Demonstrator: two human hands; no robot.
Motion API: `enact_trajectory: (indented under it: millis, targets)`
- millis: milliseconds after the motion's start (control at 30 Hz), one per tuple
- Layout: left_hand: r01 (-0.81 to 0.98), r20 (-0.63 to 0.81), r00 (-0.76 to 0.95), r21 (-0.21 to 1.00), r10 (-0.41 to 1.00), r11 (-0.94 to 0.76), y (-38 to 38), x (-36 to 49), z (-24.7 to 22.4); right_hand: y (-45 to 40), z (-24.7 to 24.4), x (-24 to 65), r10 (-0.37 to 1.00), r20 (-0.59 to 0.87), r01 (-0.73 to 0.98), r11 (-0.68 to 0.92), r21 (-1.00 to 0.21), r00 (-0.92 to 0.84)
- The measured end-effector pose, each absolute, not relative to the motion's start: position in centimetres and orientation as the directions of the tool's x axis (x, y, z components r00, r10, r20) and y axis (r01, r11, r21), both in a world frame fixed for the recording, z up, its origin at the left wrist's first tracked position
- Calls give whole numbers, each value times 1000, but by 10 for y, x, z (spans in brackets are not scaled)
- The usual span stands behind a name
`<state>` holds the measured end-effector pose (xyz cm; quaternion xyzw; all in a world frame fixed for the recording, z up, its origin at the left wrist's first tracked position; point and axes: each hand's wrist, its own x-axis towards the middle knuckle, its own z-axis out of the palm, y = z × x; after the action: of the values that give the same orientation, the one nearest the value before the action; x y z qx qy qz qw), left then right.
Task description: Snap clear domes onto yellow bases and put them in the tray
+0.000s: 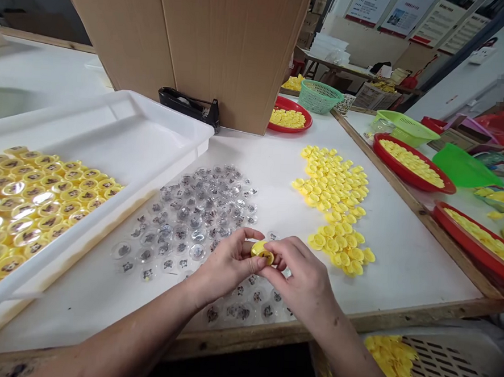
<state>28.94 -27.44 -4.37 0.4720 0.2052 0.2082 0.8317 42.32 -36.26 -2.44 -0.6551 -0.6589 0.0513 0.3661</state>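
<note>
My left hand [230, 262] and my right hand [298, 272] meet over the front of the white table, both closed on one small round yellow piece [261, 253] with a dark printed picture on its face. Below and to the left of them spread many clear plastic discs [198, 231] with small animal pictures. To the right lies a loose heap of yellow cup-shaped pieces [336, 199]. A white tray [171, 118] on the left holds rows of yellow discs [59, 194] with printed pictures, like the one in my fingers.
A tall cardboard box [218, 50] stands at the back, a black tape dispenser [191, 106] before it. Red trays [407, 164] of yellow pieces and a green basket [321, 96] stand farther off. A wooden strip [404, 206] edges the table; a slotted crate [455, 360] sits below right.
</note>
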Motion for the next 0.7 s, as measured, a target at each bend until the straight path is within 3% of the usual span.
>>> enact_trajectory:
  millis: [133,233,333,500,700]
  targets:
    - [-153,-89,809,923,581,353,-274,290,-46,-364,-35,433,945,209,569,31,-822,251]
    - [-131,-76,801,946,593,297,-273,290,-51,-364,-44,436,962,54,355,-46,-934,267]
    - [-48,-43,764,991,643,123,-270,288,-54,-364,-50,434,954,19,267,-66,-961,301]
    - [136,18,725,976,689,-169,-272,285,-49,-367,-55,428,944,-1,268,-94,-959,330]
    - [183,-65,705,979,706,-92,-269,284,-34,-368,-70,445,940,-51,245,-141,-959,338]
